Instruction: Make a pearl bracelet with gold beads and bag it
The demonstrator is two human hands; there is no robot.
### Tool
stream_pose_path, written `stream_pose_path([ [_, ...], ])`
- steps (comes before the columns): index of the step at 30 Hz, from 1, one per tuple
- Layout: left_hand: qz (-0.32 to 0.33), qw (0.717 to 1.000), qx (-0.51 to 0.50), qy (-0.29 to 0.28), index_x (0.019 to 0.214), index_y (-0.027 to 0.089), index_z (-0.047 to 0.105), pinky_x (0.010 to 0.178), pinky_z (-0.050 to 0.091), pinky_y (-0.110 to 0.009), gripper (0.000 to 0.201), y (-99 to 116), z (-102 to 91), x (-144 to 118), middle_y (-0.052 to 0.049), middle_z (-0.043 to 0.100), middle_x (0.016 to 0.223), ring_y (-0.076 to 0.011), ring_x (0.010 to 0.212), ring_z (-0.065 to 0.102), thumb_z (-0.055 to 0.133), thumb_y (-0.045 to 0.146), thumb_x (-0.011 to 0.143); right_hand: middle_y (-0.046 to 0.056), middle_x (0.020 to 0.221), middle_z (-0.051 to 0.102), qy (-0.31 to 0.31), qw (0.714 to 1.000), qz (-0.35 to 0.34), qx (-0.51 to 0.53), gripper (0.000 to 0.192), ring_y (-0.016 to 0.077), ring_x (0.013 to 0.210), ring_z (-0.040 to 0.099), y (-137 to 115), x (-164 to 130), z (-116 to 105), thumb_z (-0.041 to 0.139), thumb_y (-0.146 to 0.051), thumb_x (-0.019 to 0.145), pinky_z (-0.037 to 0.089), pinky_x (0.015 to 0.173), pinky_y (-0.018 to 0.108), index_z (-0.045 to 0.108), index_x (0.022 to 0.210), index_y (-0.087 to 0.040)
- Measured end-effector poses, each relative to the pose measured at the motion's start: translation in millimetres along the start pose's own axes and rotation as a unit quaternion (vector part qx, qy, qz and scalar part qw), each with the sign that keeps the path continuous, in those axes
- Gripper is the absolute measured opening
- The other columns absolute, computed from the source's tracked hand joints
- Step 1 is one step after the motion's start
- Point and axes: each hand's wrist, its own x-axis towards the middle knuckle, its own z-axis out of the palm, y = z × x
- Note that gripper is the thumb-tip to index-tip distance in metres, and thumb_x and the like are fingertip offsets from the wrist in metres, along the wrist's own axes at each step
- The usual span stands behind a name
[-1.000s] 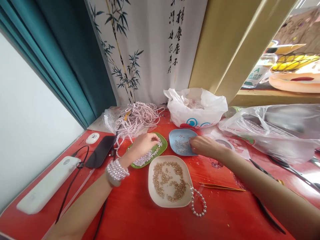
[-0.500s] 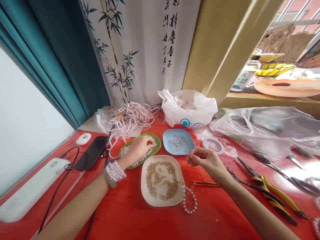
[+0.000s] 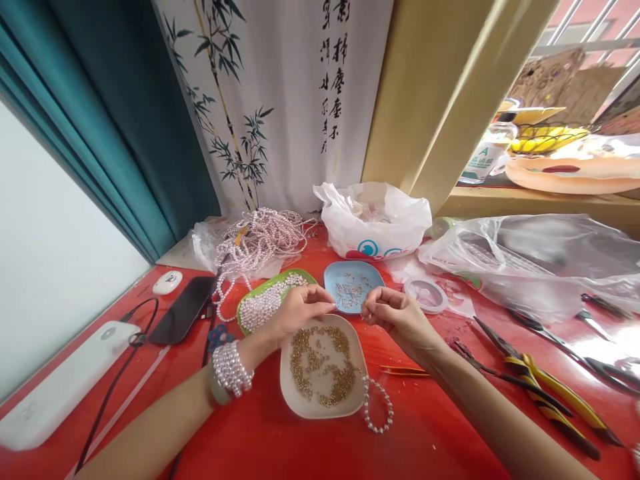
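Observation:
My left hand (image 3: 307, 307) is pinched just above the far rim of the cream tray (image 3: 324, 411), which holds small gold beads. Whatever its fingertips grip is too small to make out. My right hand (image 3: 390, 309) is also pinched, fingertips at the near right edge of the blue tray (image 3: 380, 275); any tiny thing in them cannot be made out. Fine metal pieces (image 3: 351, 291) lie in the blue tray. Left of it, pearly pink beads (image 3: 263, 305) fill the green tray (image 3: 243, 323). A small beaded loop (image 3: 379, 424) rests against the cream tray's right side.
Tangled pink bead strands (image 3: 260, 240) lie at the back left, near a phone (image 3: 185, 310) and a white power bank (image 3: 65, 387). Pliers (image 3: 545, 387), scissors (image 3: 560, 343) and tweezers (image 3: 403, 371) lie right. Plastic bags (image 3: 375, 223) stand behind the trays.
My left hand has left the green tray and moved right and nearer, toward my right hand. The right hand has shifted slightly left, still pinched.

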Motion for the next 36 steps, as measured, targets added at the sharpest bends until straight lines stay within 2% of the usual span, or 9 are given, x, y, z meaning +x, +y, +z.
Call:
stream_pose_path([
  [4,-0.053,0.986,-0.156,-0.020,0.076,0.013,0.058,0.059,0.044,-0.021,0.017,3,5.9,-8,0.000,0.059,0.070,-0.0089,0.061,0.055,0.068,0.020,0.064,-0.001,0.061,0.059,-0.019,1.000,-0.012,0.002,0.008,0.0108,0.059,0.053,-2,-6,13,0.062,-0.021,0.067,0.042,0.061,0.023,0.055,0.065,-0.017],
  [9,-0.068,0.968,-0.239,-0.036,0.081,0.013,0.059,0.065,0.045,-0.021,0.020,0,8.5,-11,-0.002,0.062,0.074,-0.0101,0.069,0.059,0.070,0.018,0.065,-0.001,0.061,0.061,-0.009,1.000,-0.017,-0.014,0.008,0.0123,0.060,0.056,-6,-10,21,0.061,-0.022,0.067,0.044,0.061,0.026,0.055,0.069,-0.018],
  [14,-0.076,0.963,-0.253,-0.046,0.080,0.012,0.062,0.066,0.045,-0.021,0.020,-6,10.3,-9,-0.002,0.064,0.073,-0.0096,0.068,0.059,0.072,0.018,0.064,-0.001,0.061,0.061,0.019,0.998,-0.018,-0.054,0.006,0.0127,0.060,0.057,-7,-11,24,0.059,-0.023,0.067,0.045,0.062,0.027,0.060,0.066,-0.017],
  [20,-0.074,0.960,-0.267,-0.047,0.078,0.011,0.061,0.062,0.046,-0.019,0.017,-8,10.2,-10,-0.002,0.064,0.071,-0.0101,0.068,0.060,0.071,0.015,0.065,-0.002,0.060,0.062,0.026,0.998,-0.017,-0.052,0.009,0.0125,0.060,0.059,-7,-12,27,0.061,-0.023,0.067,0.045,0.061,0.026,0.055,0.072,-0.018],
  [24,-0.077,0.961,-0.261,-0.042,0.074,0.012,0.060,0.058,0.046,-0.019,0.017,-5,11.3,-11,-0.001,0.063,0.069,-0.0098,0.065,0.060,0.072,0.015,0.063,-0.002,0.062,0.061,0.026,0.997,-0.038,-0.063,0.009,0.0127,0.061,0.059,-7,-15,28,0.060,-0.023,0.069,0.046,0.062,0.026,0.053,0.071,-0.018],
  [30,-0.071,0.958,-0.275,-0.032,0.072,0.011,0.061,0.059,0.046,-0.019,0.019,-4,14.5,-10,0.000,0.063,0.066,-0.0085,0.061,0.060,0.075,0.012,0.059,-0.001,0.066,0.059,0.014,0.989,-0.096,-0.107,0.003,0.0127,0.063,0.057,-1,-20,28,0.055,-0.018,0.073,0.045,0.061,0.026,0.053,0.074,-0.018],
  [36,-0.063,0.962,-0.265,-0.033,0.067,0.011,0.064,0.060,0.046,-0.020,0.016,-3,16.0,-13,0.000,0.064,0.062,-0.0086,0.058,0.060,0.076,0.012,0.056,0.000,0.067,0.059,0.019,0.982,-0.120,-0.148,0.002,0.0133,0.064,0.057,-3,-22,31,0.053,-0.015,0.074,0.046,0.061,0.026,0.053,0.074,-0.018],
])
